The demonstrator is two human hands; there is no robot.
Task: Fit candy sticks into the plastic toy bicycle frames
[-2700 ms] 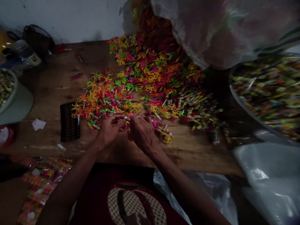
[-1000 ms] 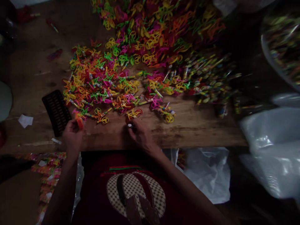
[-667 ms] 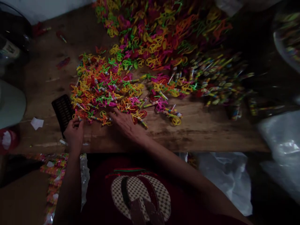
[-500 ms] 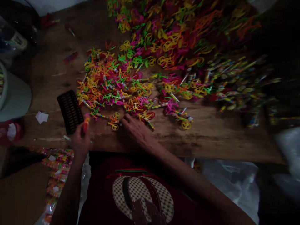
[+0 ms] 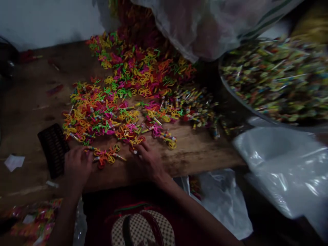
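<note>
Head view showed, at the left of the wooden table, a black slotted tray just beside the left hand, whose fingers were curled and blurred; whether they held anything could not be told. Right of those fingers, its edge seeming to meet them, lay a small cluster of bicycle-shaped pieces, the larger pile beyond. Next came the right hand, thumb and forefinger drawn narrow, apparently around a white-ended piece. Handling single pieces looked like the step in hand; the next move seemed to call for a careful pinch among tangled neighbours. Farther right sat wrapped sticks.
</note>
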